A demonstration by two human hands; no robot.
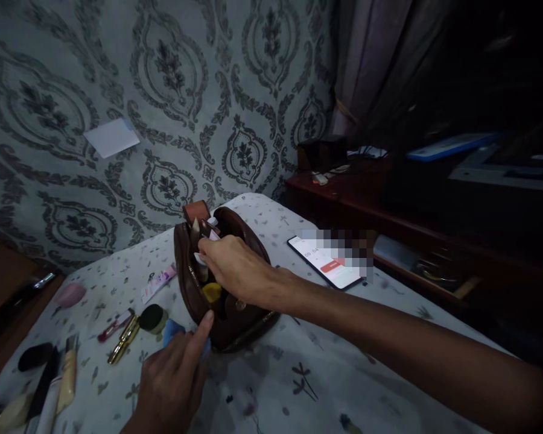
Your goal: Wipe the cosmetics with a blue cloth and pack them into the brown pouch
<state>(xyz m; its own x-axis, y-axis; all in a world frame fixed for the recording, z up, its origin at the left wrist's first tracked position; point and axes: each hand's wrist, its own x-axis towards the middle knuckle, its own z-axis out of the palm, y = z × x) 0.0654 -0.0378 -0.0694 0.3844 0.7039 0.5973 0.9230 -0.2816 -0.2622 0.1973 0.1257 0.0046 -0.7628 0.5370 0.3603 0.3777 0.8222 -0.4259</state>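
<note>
A brown zippered handbag (190,295) stands open on the patterned white cloth. My right hand (230,265) reaches into it from the right, fingers closed and partly hidden. A pale pinkish item (213,235) shows at its fingertips, its kind unclear. Inside the bag, a yellow round thing (212,293) lies below that hand. At the bag's near rim, my left hand (174,377) presses with its index finger, the other fingers curled and the thumb out of sight. Beside and behind the left hand is a blue object (172,330), mostly covered.
Left of the bag lie a pink-white tube (159,283), a dark-lidded jar (152,318), a gold tube (123,339), a pink sponge (70,295) and several cosmetics. A lit phone (317,259) rests to the right. Beyond it is a dark red desk (335,202) with an open drawer.
</note>
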